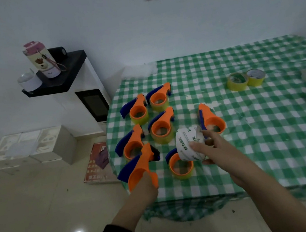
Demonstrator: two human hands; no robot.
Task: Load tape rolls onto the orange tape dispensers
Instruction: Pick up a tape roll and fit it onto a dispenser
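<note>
The right hand (pixel 212 147) pinches a white-wrapped tape roll (pixel 187 143) printed "M&G" in green, just above the green-and-white checked tablecloth (pixel 263 138). The left hand (pixel 146 191) grips an orange plastic tape dispenser with a blue handle (pixel 138 168) at the table's edge; it seems unloaded. Six other orange dispensers (pixel 162 126) lie close by, and two yellow tape rolls (pixel 245 80) sit well apart.

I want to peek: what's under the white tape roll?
An orange dispenser loaded with yellow tape lies below the roll the right hand holds; its top is covered.
</note>
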